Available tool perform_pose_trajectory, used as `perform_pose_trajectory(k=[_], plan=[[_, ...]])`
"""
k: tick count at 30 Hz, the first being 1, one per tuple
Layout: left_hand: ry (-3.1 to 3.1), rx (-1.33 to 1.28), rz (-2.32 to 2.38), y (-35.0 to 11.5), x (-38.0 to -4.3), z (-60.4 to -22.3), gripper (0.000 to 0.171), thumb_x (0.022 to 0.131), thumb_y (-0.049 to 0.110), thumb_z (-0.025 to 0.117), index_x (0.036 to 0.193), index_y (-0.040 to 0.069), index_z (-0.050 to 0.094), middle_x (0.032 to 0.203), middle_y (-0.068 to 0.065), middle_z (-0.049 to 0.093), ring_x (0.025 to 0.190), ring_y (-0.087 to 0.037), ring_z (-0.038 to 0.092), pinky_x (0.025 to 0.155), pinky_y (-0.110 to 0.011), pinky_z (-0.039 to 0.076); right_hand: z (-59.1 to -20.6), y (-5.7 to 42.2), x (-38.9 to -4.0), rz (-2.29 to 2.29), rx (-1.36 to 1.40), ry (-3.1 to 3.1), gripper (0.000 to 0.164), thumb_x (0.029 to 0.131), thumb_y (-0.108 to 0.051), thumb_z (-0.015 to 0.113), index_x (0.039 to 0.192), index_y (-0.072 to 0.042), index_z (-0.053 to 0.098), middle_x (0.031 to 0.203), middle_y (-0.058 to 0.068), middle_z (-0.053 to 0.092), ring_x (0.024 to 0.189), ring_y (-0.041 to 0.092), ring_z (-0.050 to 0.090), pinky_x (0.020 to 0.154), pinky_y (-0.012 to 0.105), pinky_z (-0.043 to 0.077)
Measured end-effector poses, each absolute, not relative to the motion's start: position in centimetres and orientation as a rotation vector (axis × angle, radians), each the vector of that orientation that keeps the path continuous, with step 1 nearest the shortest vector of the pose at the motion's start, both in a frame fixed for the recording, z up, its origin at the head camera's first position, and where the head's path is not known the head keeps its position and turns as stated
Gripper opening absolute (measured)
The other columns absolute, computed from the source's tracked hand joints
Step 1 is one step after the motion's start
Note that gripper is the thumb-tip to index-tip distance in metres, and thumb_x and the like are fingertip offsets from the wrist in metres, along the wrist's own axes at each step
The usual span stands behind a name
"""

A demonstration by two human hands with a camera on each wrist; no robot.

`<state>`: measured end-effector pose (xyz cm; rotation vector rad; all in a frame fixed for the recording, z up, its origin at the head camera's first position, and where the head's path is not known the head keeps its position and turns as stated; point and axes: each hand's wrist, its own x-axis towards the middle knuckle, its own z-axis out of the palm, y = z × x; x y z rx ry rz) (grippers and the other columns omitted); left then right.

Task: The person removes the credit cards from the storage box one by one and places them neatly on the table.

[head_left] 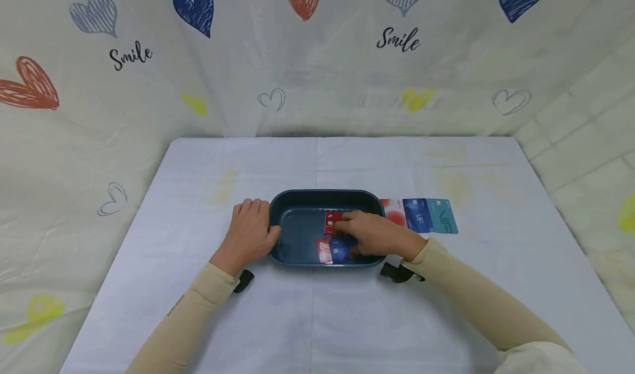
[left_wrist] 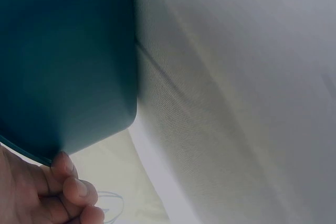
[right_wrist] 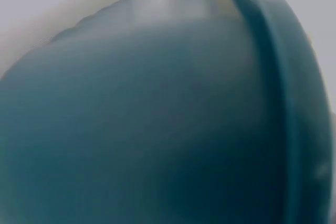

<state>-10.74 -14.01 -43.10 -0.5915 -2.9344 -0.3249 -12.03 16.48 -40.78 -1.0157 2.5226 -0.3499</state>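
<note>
A dark teal oblong tray (head_left: 297, 228) stands on the table, its outer wall (left_wrist: 68, 72) filling part of the left wrist view. My left hand (head_left: 248, 230) grips its left end by the rim, thumb at the near side. Inside the tray's right half, my right hand (head_left: 374, 233) reaches down over several cards. Its fingertips touch or hover at a red card (head_left: 329, 223); the thumb is by a blue card (head_left: 339, 250). A pink card (head_left: 323, 250) lies partly beside the blue one. Whether the right fingers pinch a card is hidden; the right wrist view shows only the tray wall (right_wrist: 136, 103).
Right of the tray, a red-and-white card (head_left: 394, 211), a blue VIP card (head_left: 417, 215) and a teal VIP card (head_left: 442, 216) lie in a row. A white cloth (head_left: 317, 319) covers the table. Behind hangs a curtain (head_left: 342, 59) printed with hearts.
</note>
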Motion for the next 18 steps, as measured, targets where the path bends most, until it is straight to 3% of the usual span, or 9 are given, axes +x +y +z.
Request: perform_pose_trajectory(k=[18], plan=[[-2.916, -0.589, -0.318, -13.94, -10.44, -43.05, 0.017, 0.091, 0.02, 0.057, 0.085, 0.007, 0.048, 0.078, -0.007, 0.043, 0.078, -0.026, 0.037, 0.084, -0.046, 0.037, -40.16, 17.04, -12.58, -0.524, -1.097, 2.448, 0.023, 0.092, -0.011, 0.074, 0.116, -0.011, 0.075, 0.109, 0.002, 0.072, 0.093, 0.011, 0.063, 0.087, 0.032, 0.061]])
